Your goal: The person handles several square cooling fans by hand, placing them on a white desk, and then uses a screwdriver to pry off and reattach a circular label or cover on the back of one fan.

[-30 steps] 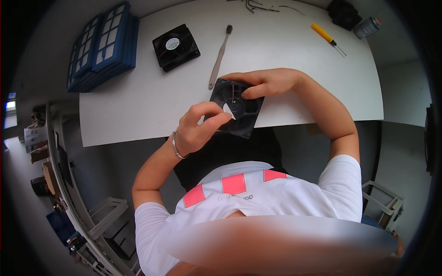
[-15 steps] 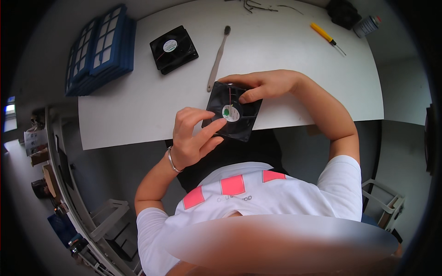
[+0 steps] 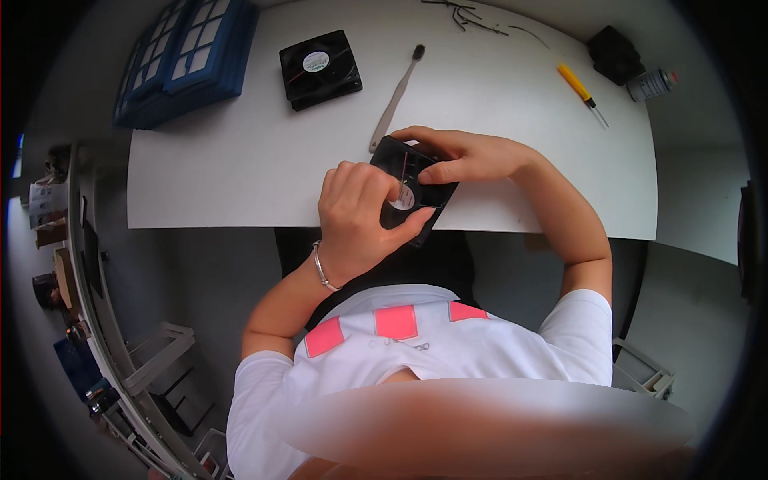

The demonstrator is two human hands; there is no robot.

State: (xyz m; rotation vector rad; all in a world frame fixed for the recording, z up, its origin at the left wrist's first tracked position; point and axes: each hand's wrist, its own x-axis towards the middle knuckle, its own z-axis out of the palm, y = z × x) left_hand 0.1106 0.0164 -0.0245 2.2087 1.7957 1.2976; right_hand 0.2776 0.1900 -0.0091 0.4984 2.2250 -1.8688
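A square black cooling fan (image 3: 436,194) with a round pale hub label and a red wire is held tilted at the table's near edge. My right hand (image 3: 472,157) grips its upper right part, thumb on the front face and fingers around the far edge. Across its left side lies my left hand (image 3: 354,210), fingers curled over the hub area and thumb at the lower right of the frame. The left fingertips are partly hidden. Just beyond the held fan, a toothbrush (image 3: 398,98) with a grey handle and dark bristles lies on the table.
A second black fan (image 3: 340,70) lies on the white table (image 3: 208,172), farther left. Stacked blue framed panels (image 3: 196,68) stand at the far left. On the right are a yellow-handled screwdriver (image 3: 574,81), a black block-shaped object (image 3: 614,54) and a spray can (image 3: 652,85). Dark cable ties (image 3: 464,16) lie at the back.
My left hand has moved right over the held fan, its once-spread fingers now curling over the hub and its thumb reaching the lower right. My right hand keeps its grip. The view has shifted slightly.
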